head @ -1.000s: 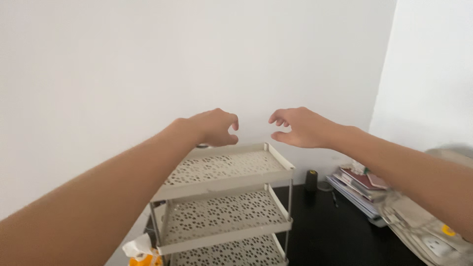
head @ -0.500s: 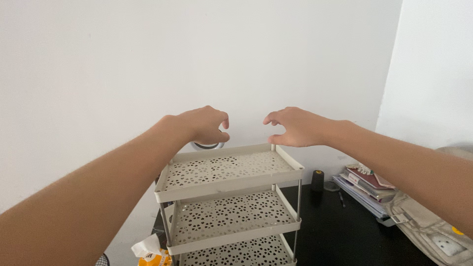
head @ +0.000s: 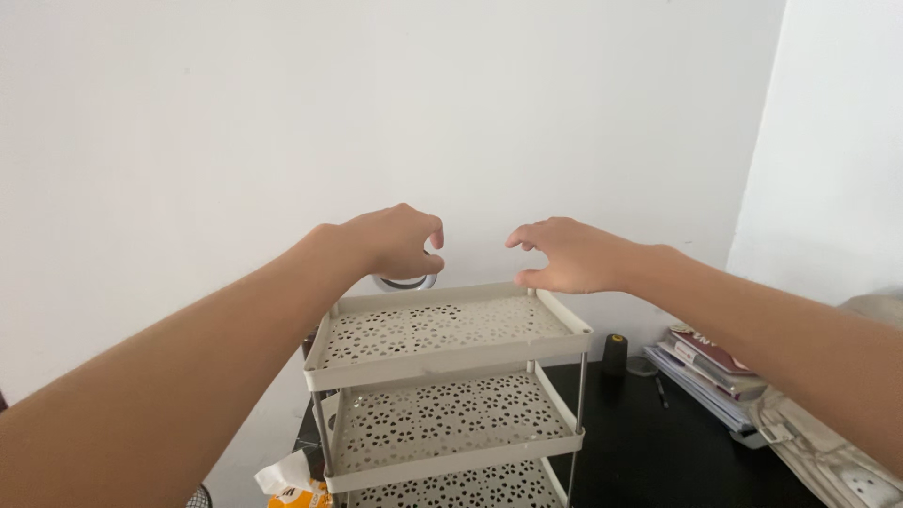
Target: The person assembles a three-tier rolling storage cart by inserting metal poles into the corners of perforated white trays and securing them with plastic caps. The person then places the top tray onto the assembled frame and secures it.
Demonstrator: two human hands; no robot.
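Shelf rack [head: 442, 329], a pale grey three-tier stand with perforated trays and thin metal posts, fills the lower middle of the view and stands against a plain white wall [head: 235, 122]. Its top tray sits just under both outstretched hands. The left hand [head: 395, 240] reaches in from 8 o'clock and hovers over the tray's back left corner; its fingers [head: 428, 235] are curled toward the thumb with a small gap left between them, and they sit right over a silvery ring-shaped object [head: 406, 280] at the tray's back rim, though it is not possible to tell whether they touch it. The right hand [head: 569, 254] comes in from 4 o'clock and hovers over the back right corner of the tray; its fingers [head: 527, 235] are bent into a loose open claw, apart from the thumb and holding nothing. The two hands face each other across a short gap. Below the top tray, the middle tray and part of the bottom tray show. At 7 o'clock of the rack lies a crumpled white and orange packet [head: 296, 482]. At 3 o'clock of the rack, on the black tabletop [head: 649, 452], stands a small dark cylinder [head: 615, 354], and farther toward 4 o'clock lie a stack of books [head: 705, 367] and a beige bag [head: 828, 452].
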